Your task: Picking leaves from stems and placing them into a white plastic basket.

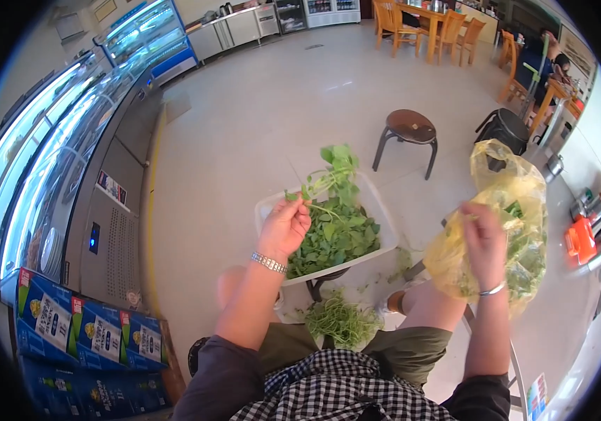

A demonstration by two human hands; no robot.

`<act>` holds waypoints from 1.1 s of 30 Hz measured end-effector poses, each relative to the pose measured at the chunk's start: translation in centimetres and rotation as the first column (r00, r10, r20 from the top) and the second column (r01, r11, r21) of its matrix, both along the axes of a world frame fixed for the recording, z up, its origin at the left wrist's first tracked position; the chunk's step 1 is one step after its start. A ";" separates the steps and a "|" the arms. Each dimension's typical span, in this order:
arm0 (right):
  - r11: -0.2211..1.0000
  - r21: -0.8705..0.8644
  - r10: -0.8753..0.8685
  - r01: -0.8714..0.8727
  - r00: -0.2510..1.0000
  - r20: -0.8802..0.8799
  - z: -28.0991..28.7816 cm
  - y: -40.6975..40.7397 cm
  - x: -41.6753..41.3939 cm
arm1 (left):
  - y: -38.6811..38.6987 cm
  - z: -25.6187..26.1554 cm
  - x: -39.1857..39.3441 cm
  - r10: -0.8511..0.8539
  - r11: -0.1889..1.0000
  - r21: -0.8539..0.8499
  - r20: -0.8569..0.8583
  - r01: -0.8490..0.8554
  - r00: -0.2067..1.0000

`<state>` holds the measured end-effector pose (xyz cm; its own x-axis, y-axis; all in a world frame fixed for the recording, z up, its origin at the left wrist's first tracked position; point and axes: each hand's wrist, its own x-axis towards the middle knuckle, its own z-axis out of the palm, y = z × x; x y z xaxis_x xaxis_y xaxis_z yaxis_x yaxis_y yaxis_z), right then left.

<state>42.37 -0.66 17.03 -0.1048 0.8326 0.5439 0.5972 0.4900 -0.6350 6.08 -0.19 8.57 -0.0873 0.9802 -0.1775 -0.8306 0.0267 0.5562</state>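
Between its thumb and fingers my left hand (284,226) pinches stems of leafy greens (340,168), whose leafy tops hang over a white plastic tub (392,231). Picked green leaves (332,237) fill much of the tub, which rests on a dark-legged support. My right hand (482,237), blurred, is raised in front of a yellow plastic bag (505,179) with more greens inside; whether its fingers hold anything cannot be told. A heap of thin green stems (342,321) lies low between my legs, below the tub.
A round brown stool (411,126) stands beyond the tub, a black stool (505,129) further right. Glass display refrigerators (69,147) and blue printed cartons (90,326) line the left. Wooden chairs (448,31) surround a table at the back; people sit at far right. Scraps of greens dot the floor.
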 end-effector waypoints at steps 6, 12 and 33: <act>0.866 -0.254 0.404 -0.430 0.903 -0.148 -7.6 -0.2 -14.9 | -2.0 -3.7 -2.4 0.016 1.000 -0.021 -0.038 -0.017 0.999; 0.706 -0.369 0.604 -0.604 0.786 -0.132 -11.2 3.5 -21.3 | -2.9 -6.0 -5.7 -0.018 1.000 0.008 -0.088 0.019 0.996; 0.910 -0.146 0.404 -0.387 0.908 0.110 -15.6 2.7 -26.5 | -1.1 -8.4 -8.1 0.055 0.995 -0.058 -0.344 -0.080 0.937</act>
